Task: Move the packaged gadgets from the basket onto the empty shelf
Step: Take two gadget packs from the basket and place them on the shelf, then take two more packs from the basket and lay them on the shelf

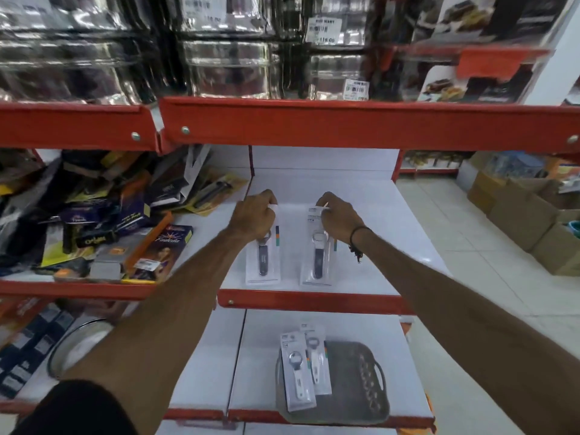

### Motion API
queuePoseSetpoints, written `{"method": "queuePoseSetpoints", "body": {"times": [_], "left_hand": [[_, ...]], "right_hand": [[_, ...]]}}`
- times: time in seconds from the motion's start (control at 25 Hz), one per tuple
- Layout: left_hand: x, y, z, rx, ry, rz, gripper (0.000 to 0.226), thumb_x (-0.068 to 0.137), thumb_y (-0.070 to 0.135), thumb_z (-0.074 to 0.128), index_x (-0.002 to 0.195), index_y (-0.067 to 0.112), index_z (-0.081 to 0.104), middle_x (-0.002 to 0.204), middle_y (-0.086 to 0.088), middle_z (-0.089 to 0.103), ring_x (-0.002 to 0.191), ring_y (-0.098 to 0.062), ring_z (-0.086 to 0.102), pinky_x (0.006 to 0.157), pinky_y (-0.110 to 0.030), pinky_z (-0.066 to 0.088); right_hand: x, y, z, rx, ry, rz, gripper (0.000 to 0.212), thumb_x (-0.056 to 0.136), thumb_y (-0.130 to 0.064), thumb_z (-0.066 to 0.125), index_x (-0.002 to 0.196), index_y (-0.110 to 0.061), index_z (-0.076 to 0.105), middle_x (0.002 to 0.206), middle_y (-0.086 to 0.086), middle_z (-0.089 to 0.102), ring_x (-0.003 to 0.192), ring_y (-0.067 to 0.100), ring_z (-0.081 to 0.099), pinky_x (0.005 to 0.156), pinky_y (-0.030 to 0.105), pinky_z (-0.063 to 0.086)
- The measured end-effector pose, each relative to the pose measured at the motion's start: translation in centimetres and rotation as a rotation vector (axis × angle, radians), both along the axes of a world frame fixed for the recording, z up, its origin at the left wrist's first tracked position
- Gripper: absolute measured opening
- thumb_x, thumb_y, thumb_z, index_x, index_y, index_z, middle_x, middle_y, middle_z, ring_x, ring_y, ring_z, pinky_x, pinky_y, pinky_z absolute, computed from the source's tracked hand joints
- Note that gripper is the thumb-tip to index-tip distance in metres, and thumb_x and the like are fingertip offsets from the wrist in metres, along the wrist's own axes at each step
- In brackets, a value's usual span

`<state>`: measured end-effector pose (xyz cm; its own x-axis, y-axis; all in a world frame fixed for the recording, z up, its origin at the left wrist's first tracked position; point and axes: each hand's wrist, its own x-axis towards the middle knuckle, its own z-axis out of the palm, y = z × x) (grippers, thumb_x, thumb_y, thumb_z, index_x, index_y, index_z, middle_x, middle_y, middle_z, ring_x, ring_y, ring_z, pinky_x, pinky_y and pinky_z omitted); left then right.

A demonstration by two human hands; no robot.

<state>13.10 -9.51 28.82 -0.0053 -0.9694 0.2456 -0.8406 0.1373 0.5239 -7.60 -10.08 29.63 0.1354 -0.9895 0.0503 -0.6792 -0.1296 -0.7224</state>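
Note:
Two packaged gadgets lie flat on the white middle shelf (370, 246), side by side. My left hand (254, 216) grips the top of the left packet (263, 262). The top edge of the right packet (317, 262) is pinched by my right hand (340, 219). Each packet is a white card holding a dark-handled opener. On the shelf below stands a grey basket (354, 387) with two more white packets (301, 368) leaning over its left side.
The red shelf lip (314, 301) runs just under the packets. To the left, the neighbouring bay holds a jumble of boxed goods (103, 221). Steel containers (226, 67) fill the shelf above. Cardboard boxes (527, 211) sit on the tiled floor at right.

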Motion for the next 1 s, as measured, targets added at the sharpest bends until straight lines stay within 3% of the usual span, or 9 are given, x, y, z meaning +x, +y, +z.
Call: {"method": "queuePoseSetpoints", "body": {"times": [0.12, 0.24, 0.28, 0.36, 0.4, 0.48, 0.68, 0.84, 1.0], "left_hand": [[0.0, -1.1, -3.2, 0.153, 0.058, -0.015, 0.026, 0.083, 0.004, 0.038, 0.09, 0.021, 0.056, 0.1, -0.015, 0.069, 0.087, -0.035, 0.067, 0.074, -0.04, 0.059], [-0.1, -1.1, -5.0, 0.189, 0.064, -0.037, 0.031, 0.087, 0.0, 0.035, 0.094, 0.019, 0.059, 0.1, -0.012, 0.069, 0.081, -0.028, 0.067, 0.06, -0.028, 0.053], [-0.1, -1.1, -5.4, 0.18, 0.057, -0.045, 0.033, 0.089, 0.0, 0.036, 0.098, 0.018, 0.061, 0.105, -0.013, 0.07, 0.083, -0.025, 0.067, 0.062, -0.026, 0.052], [0.0, -0.7, -5.7, 0.131, -0.005, -0.059, 0.036, 0.093, 0.001, 0.039, 0.115, 0.014, 0.065, 0.126, -0.013, 0.066, 0.109, -0.027, 0.063, 0.09, -0.036, 0.053], [0.1, -0.3, -5.8, 0.104, -0.064, -0.07, 0.038, 0.095, 0.002, 0.041, 0.124, 0.012, 0.063, 0.136, -0.011, 0.06, 0.124, -0.027, 0.056, 0.106, -0.041, 0.046], [0.0, 1.1, -5.7, 0.062, -0.11, -0.088, 0.042, 0.096, 0.003, 0.043, 0.134, 0.01, 0.056, 0.146, -0.01, 0.051, 0.135, -0.028, 0.047, 0.115, -0.043, 0.037], [-1.6, 9.0, -5.3, -0.238, -0.125, -0.084, 0.037, 0.091, 0.004, 0.049, 0.126, 0.011, 0.06, 0.133, -0.01, 0.06, 0.121, -0.029, 0.056, 0.1, -0.046, 0.049], [-3.2, 15.9, -7.3, -0.43, -0.163, -0.066, 0.026, 0.096, 0.01, 0.044, 0.116, 0.01, 0.06, 0.116, -0.009, 0.062, 0.103, -0.024, 0.056, 0.084, -0.04, 0.046], [-4.0, 20.4, -12.6, -0.427, -0.225, -0.188, 0.023, 0.101, 0.015, 0.041, 0.107, 0.008, 0.062, 0.102, -0.01, 0.063, 0.09, -0.024, 0.056, 0.077, -0.039, 0.049]], "right_hand": [[0.9, -1.2, -3.0, 0.078, 0.048, 0.033, 0.035, 0.083, -0.007, 0.036, 0.107, -0.02, 0.058, 0.111, 0.013, 0.067, 0.088, 0.033, 0.063, 0.077, 0.042, 0.054], [1.5, -1.3, -4.5, 0.066, 0.151, 0.075, 0.035, 0.087, -0.01, 0.037, 0.114, -0.021, 0.057, 0.116, 0.011, 0.068, 0.092, 0.031, 0.062, 0.084, 0.041, 0.051], [1.6, -1.2, -4.7, 0.047, 0.209, 0.092, 0.036, 0.089, -0.012, 0.037, 0.118, -0.022, 0.056, 0.118, 0.009, 0.068, 0.093, 0.03, 0.06, 0.088, 0.04, 0.048], [1.7, -0.8, -4.7, -0.021, 0.375, 0.134, 0.041, 0.091, -0.016, 0.037, 0.129, -0.025, 0.052, 0.125, 0.006, 0.067, 0.105, 0.028, 0.06, 0.1, 0.044, 0.04], [1.5, -0.4, -4.8, -0.068, 0.449, 0.141, 0.045, 0.092, -0.019, 0.037, 0.135, -0.026, 0.049, 0.13, 0.004, 0.065, 0.115, 0.028, 0.058, 0.105, 0.047, 0.037], [1.1, 0.7, -4.6, -0.181, 0.51, 0.108, 0.047, 0.093, -0.022, 0.039, 0.139, -0.025, 0.046, 0.131, 0.003, 0.064, 0.121, 0.028, 0.056, 0.106, 0.049, 0.035], [0.2, 7.5, -5.1, -0.601, 0.491, 0.004, 0.029, 0.087, -0.022, 0.046, 0.112, -0.018, 0.059, 0.101, 0.002, 0.071, 0.095, 0.028, 0.059, 0.082, 0.042, 0.038], [-0.9, 14.2, -7.7, -0.87, 0.463, 0.008, 0.016, 0.084, -0.023, 0.051, 0.092, -0.014, 0.063, 0.085, 0.002, 0.065, 0.078, 0.028, 0.053, 0.072, 0.041, 0.037], [-2.3, 19.7, -13.3, -0.876, 0.451, 0.174, 0.01, 0.082, -0.024, 0.058, 0.084, -0.015, 0.062, 0.081, 0.002, 0.063, 0.074, 0.026, 0.052, 0.069, 0.04, 0.037]]}}
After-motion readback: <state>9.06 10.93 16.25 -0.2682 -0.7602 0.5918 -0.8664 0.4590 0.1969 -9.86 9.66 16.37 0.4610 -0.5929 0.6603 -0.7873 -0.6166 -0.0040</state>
